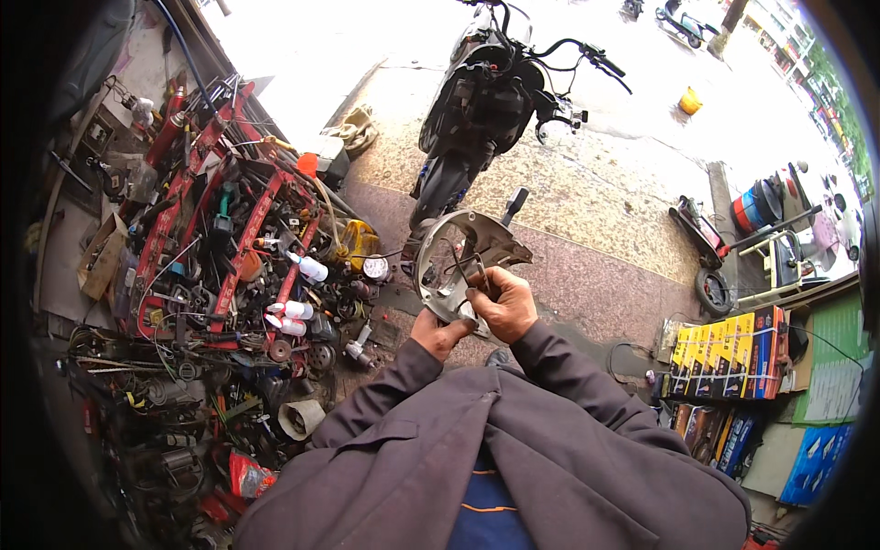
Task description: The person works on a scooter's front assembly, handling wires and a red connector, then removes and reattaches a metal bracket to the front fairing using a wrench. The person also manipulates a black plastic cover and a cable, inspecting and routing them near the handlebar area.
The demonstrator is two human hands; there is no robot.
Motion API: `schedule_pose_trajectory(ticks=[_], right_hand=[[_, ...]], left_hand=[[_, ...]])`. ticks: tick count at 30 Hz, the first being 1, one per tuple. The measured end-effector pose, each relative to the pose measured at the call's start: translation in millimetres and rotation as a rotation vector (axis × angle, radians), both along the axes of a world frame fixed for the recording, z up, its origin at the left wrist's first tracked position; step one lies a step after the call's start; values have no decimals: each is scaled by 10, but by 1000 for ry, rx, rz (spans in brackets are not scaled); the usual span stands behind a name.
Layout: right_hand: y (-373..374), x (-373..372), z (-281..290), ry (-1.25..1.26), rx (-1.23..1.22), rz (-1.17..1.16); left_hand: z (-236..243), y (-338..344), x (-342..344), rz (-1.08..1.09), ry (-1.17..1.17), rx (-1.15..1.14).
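Both my hands are in front of my chest at a grey plastic shell [500,243] with a large round opening, like a headlight housing. My left hand [440,335] is closed on its lower edge, thumb pointing inward. My right hand [502,304] is pinched around a thin metal rod [481,270] at the inner side of the shell. The rod's lower end is hidden by my fingers. Just beyond the shell stands a dark motorbike [477,101], its front wheel close to the shell.
On my left lies a dense heap of tools and parts around a red metal rack [165,238], with white bottles [295,310] and a round gauge [376,267]. At right are stacked yellow boxes [724,356], a loose wheel [714,291] and a blue-and-red drum [757,207].
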State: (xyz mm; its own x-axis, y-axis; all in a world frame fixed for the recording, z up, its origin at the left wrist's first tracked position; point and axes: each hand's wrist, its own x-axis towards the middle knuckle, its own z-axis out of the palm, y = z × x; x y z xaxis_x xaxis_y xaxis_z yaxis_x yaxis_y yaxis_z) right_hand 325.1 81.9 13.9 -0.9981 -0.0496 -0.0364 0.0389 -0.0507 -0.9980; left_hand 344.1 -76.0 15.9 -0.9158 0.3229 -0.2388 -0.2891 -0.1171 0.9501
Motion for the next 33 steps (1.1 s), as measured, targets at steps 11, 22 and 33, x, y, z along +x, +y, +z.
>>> schedule_pose_trajectory(ticks=[11, 22, 33], right_hand=[[-4, 17, -18, -16, 12, 1], [79, -10, 109, -77, -328, -135], [722, -236, 497, 201, -465, -335]], left_hand=[[45, -91, -1, 166, 115, 0], [-254, -243, 39, 260, 95, -73], [-425, -572, 59, 318, 170, -228]])
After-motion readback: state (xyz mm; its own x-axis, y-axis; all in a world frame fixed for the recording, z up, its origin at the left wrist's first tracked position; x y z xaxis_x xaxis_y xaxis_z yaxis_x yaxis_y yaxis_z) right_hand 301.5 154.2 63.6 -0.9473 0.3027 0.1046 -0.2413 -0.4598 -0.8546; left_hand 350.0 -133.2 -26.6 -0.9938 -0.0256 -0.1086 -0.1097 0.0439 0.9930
